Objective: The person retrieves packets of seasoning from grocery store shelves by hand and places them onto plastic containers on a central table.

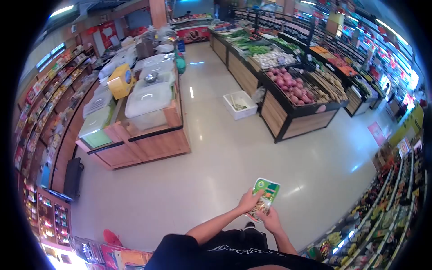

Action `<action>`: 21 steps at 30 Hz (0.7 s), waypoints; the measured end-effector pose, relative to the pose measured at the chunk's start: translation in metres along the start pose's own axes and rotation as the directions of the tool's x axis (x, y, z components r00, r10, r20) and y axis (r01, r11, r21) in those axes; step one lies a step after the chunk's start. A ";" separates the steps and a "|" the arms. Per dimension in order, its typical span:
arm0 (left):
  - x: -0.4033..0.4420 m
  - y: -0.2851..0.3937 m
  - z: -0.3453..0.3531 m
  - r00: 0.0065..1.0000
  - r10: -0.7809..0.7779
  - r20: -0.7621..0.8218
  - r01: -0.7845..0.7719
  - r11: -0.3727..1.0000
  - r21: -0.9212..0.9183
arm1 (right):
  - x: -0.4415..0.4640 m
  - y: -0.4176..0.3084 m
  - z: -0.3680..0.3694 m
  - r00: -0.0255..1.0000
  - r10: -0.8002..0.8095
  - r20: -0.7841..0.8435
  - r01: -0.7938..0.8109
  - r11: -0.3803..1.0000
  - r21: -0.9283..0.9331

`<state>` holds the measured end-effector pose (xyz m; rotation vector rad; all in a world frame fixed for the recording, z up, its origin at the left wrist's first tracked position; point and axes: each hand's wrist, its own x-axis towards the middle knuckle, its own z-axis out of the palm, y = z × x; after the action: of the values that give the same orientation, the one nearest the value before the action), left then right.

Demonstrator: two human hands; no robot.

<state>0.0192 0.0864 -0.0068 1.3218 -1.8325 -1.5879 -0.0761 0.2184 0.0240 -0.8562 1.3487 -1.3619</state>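
Note:
A green and white printed food packet [269, 190] is held in front of my body, tilted, above the tiled floor. My left hand [249, 200] grips its left edge, with the thumb over the front. Lower down on the right side, my right hand [270, 220] is closed on the same packet. The fingers behind the packet are hidden, and the print is too small to read.
A wooden produce stand [297, 123] with red onions [290, 85] stands ahead right, a white crate [240, 113] beside it. To the left is a wooden counter [153, 146] with lidded plastic bins [150, 99]. Stocked shelves [382, 211] curve along the right.

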 end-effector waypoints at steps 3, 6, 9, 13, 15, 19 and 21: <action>0.031 -0.071 -0.019 0.991 -0.124 -0.053 0.104 0.954 -0.281 | 0.040 0.002 0.027 0.978 0.121 0.172 -0.111 0.992 -0.067; 0.042 -0.099 -0.041 0.964 -0.268 -0.001 0.216 0.777 -0.591 | 0.079 0.000 0.047 0.914 0.250 0.320 -0.215 0.966 -0.142; 0.070 -0.152 -0.063 0.938 -0.311 -0.152 0.174 0.802 -0.571 | 0.129 0.009 0.064 0.860 0.305 0.409 -0.152 0.919 -0.365; 0.091 -0.106 -0.144 0.740 -0.257 -0.621 0.106 0.957 -0.269 | 0.229 0.063 0.093 0.897 0.246 0.368 -0.039 0.872 -0.488; 0.112 -0.084 -0.184 0.753 -0.223 -0.620 0.093 0.967 -0.235 | 0.278 0.076 0.112 0.944 0.186 0.272 -0.051 0.898 -0.437; 0.162 -0.060 -0.265 0.808 -0.104 -0.580 0.057 0.994 -0.098 | 0.365 0.048 0.162 0.989 0.077 0.125 0.000 0.852 -0.523; 0.181 -0.058 -0.300 0.809 -0.103 -0.579 0.073 0.995 -0.074 | 0.399 0.039 0.187 0.988 0.086 0.127 0.006 0.808 -0.589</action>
<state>0.1872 -0.2261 -0.0245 1.6599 -1.3547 -1.0747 0.0076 -0.2094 -0.0527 -1.3034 1.6893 -0.8146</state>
